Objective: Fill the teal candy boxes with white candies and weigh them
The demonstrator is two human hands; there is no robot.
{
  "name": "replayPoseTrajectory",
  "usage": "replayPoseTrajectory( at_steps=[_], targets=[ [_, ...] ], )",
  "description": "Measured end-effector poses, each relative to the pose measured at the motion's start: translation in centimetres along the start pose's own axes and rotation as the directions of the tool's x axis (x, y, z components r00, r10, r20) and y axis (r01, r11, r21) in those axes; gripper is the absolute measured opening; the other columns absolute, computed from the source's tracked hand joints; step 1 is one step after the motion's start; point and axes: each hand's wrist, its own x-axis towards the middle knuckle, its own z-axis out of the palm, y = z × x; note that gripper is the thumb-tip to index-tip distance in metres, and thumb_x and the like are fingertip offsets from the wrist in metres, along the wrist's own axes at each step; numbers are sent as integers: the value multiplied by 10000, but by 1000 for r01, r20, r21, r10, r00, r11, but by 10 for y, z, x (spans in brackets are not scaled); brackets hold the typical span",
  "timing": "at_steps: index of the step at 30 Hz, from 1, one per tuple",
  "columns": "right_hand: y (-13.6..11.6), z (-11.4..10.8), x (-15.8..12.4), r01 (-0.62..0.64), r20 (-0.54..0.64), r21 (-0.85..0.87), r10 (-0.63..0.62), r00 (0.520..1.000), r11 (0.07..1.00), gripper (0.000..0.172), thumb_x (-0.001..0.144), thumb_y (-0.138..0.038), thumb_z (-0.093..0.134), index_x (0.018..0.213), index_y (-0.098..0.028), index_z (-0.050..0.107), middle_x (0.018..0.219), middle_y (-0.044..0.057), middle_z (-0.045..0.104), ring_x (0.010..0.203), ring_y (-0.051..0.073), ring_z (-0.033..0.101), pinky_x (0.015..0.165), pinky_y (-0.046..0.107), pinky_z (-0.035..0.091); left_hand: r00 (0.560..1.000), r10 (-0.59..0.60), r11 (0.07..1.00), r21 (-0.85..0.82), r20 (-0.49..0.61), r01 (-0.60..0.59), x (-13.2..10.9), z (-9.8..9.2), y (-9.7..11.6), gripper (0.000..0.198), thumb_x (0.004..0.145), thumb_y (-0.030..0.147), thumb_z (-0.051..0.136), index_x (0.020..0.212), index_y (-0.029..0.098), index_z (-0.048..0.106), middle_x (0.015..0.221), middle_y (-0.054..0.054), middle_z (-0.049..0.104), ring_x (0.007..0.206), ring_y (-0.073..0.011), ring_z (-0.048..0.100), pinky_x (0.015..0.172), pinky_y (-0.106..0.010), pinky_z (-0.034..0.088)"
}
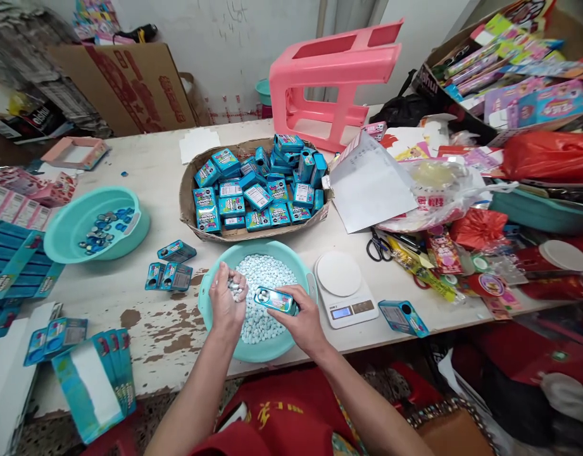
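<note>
A teal basin (206, 297) full of small pale candies (267, 272) stands before me on the table. Over its left side my left hand (228, 301) is curled round a handful of the candies, some showing between the fingers. My right hand (303, 316) grips a small blue candy tin (275, 300) above the basin, tilted, with its round opening facing left and pale candies visible in it. Behind the basin sits a cardboard tray (187, 218) heaped with similar blue tins (257, 197). A white digital scale (345, 291) lies just right of the basin.
Another teal basin (96, 253) at left holds small blue and silver pieces. Several loose tins (170, 275) lie nearby, with folded blue cartons (94, 386) at front left. One tin (402, 318) stands right of the scale. Scissors (379, 246), packets and a pink stool (336, 63) lie beyond.
</note>
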Motion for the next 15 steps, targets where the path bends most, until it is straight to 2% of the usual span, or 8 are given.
replayPoseTrajectory(
  at_steps=[2, 5, 6, 8, 10, 12, 13, 15],
  targets=[
    [6, -2, 4, -24, -8, 13, 24, 1000, 1000, 323, 679, -268, 765, 985, -235, 668, 973, 40, 635, 950, 220, 600, 856, 357, 472, 999, 49, 955, 292, 15, -52, 6, -20, -9, 347, 734, 519, 628, 703, 195, 509, 640, 2, 498, 553, -115, 508, 396, -188, 335],
    [15, -2, 13, -27, 17, 46, 27, 1000, 999, 313, 680, -257, 758, 980, -236, 670, 977, 44, 632, 954, 224, 600, 857, 364, 480, 989, 35, 651, 747, 147, -134, 16, -54, -26, 323, 630, 433, 722, 839, 203, 636, 918, -79, 634, 895, -240, 599, 654, -305, 491],
    [17, 0, 17, -16, 27, 60, 14, 1000, 998, 321, 685, -257, 752, 994, -240, 665, 992, 46, 630, 967, 225, 597, 865, 368, 480, 982, 23, 550, 817, 190, -171, 19, -63, -29, 354, 624, 414, 725, 905, 210, 654, 1012, -96, 635, 994, -274, 581, 745, -347, 490],
    [18, 3, 23, 6, 32, 85, -9, 999, 996, 324, 686, -255, 746, 999, -245, 660, 995, 44, 629, 967, 225, 596, 862, 370, 486, 975, 33, 443, 871, 222, -213, 21, -74, -27, 367, 681, 424, 673, 988, 224, 657, 1111, -106, 619, 1066, -297, 563, 825, -384, 469],
    [15, 4, 29, 8, 39, 109, -12, 999, 994, 314, 677, -247, 745, 981, -241, 663, 970, 40, 631, 940, 223, 604, 840, 367, 497, 977, 89, 417, 884, 193, -212, 25, -71, -16, 333, 759, 451, 589, 1002, 231, 649, 1106, -98, 624, 1009, -281, 595, 806, -374, 475],
    [10, -1, 32, -4, 72, 140, -6, 997, 990, 312, 666, -244, 753, 966, -238, 665, 959, 37, 635, 923, 222, 610, 828, 361, 504, 961, 207, 392, 885, 182, -252, 36, -57, 0, 316, 808, 460, 529, 1000, 231, 633, 1067, -82, 636, 934, -253, 616, 778, -348, 482],
    [7, -7, 33, -14, 85, 155, 1, 996, 988, 315, 665, -247, 757, 966, -238, 664, 967, 38, 636, 929, 223, 610, 835, 361, 502, 938, 282, 354, 887, 203, -298, 48, -46, 9, 313, 826, 455, 506, 1010, 230, 622, 1058, -77, 637, 920, -242, 616, 783, -339, 479],
    [4, -28, 34, -42, 73, 176, 29, 997, 983, 322, 674, -262, 760, 979, -237, 657, 989, 41, 633, 951, 225, 604, 854, 360, 497, 868, 390, 201, 891, 308, -406, 82, -20, 23, 318, 848, 428, 478, 1059, 222, 598, 1076, -83, 623, 963, -237, 596, 840, -336, 460]
  ],
)
